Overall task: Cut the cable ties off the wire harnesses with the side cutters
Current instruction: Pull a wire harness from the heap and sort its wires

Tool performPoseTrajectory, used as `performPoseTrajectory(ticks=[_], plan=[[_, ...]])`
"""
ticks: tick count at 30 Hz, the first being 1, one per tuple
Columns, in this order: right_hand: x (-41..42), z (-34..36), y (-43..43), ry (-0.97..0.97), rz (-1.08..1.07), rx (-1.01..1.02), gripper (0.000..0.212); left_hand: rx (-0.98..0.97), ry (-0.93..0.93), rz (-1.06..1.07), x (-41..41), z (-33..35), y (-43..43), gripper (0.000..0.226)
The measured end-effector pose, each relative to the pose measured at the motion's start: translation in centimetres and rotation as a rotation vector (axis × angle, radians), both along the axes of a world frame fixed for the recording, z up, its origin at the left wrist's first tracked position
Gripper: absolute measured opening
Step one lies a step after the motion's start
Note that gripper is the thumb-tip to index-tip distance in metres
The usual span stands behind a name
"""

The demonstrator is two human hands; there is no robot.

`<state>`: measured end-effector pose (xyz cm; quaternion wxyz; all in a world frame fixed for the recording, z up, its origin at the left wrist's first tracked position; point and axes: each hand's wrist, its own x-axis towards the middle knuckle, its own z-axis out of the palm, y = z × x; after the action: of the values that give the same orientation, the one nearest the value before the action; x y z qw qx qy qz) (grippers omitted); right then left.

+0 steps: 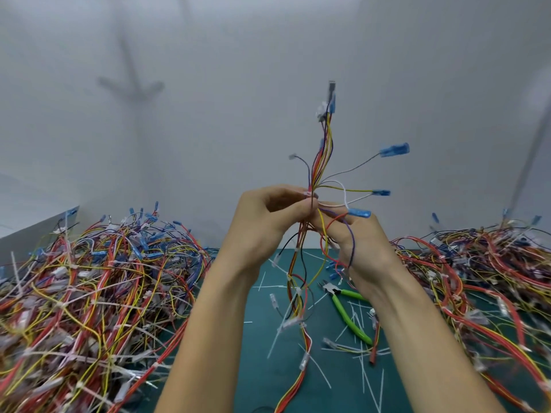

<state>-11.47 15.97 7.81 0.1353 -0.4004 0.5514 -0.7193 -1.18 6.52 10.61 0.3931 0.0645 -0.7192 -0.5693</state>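
I hold one wire harness (323, 150) upright in front of me, a bundle of red, yellow and purple wires with blue connectors fanning out at the top. My left hand (265, 222) pinches the bundle at a white cable tie (307, 193). My right hand (354, 234) grips the same bundle just to the right, its fingers curled round loose wires. The harness tail hangs down to the green mat (259, 338) with more white ties along it. The side cutters (343, 308), with green handles, lie on the mat under my right wrist, in neither hand.
A big tangled heap of harnesses (89, 293) fills the left of the table, and another heap (492, 278) fills the right. Cut white tie pieces (363, 353) are strewn over the mat round the cutters. A pale wall stands close behind.
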Motion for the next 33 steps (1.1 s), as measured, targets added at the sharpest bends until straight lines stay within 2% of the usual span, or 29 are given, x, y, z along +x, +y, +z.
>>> performPoseTrajectory(ticks=[3,7,11,16,22,26,28,33], plan=[[-0.3,0.2,0.4,-0.104,0.037,-0.025,0.024,0.072,0.047,0.020,-0.2,0.0,0.2,0.007],[-1.2,1.1,1.8,-0.207,0.028,-0.095,0.018,0.152,0.097,0.159,-0.1,0.1,-0.1,0.008],[-1.8,2.0,3.2,-0.123,-0.039,-0.073,0.021,0.239,0.148,0.216,0.0,0.2,-0.2,0.005],[-1.1,2.2,3.0,-0.005,-0.104,-0.010,0.018,0.248,0.180,0.292,-0.2,0.2,-0.1,0.007],[0.2,2.3,1.4,0.057,-0.075,0.067,0.049,0.349,0.246,0.261,0.2,0.6,-0.3,0.010],[0.4,1.6,1.1,0.237,-0.123,0.218,0.035,0.347,0.240,0.227,0.5,0.8,0.0,0.013],[0.3,1.3,1.0,0.256,-0.180,0.240,0.038,0.326,0.229,0.212,0.7,1.0,0.1,0.013],[0.1,1.2,1.0,0.286,-0.200,0.285,0.024,0.306,0.210,0.164,0.9,1.3,0.5,0.016]])
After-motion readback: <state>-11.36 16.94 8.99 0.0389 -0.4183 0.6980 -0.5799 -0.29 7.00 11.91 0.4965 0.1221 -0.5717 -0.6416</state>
